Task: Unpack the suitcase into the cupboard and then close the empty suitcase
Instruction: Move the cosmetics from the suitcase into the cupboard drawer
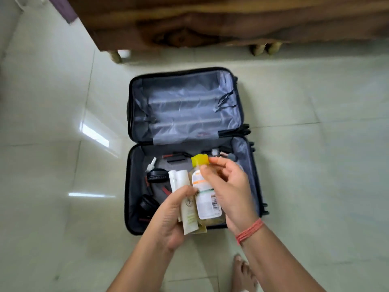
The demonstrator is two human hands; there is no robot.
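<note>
Pale glossy floor tiles (315, 165) fill most of the view, with thin grout lines crossing them. A bright white window reflection (95, 134) sits on the left tiles, and a thinner light streak (91, 194) lies below it, well apart. A purple cloth (63, 7) hangs in at the top left, blurred. A small white object (124, 53) is on the floor near the top, too blurred to identify. A bare foot (242, 272) rests flat on the tiles at the bottom edge. An orange-red thread band (249, 231) is wrapped round a wrist, several strands together.
</note>
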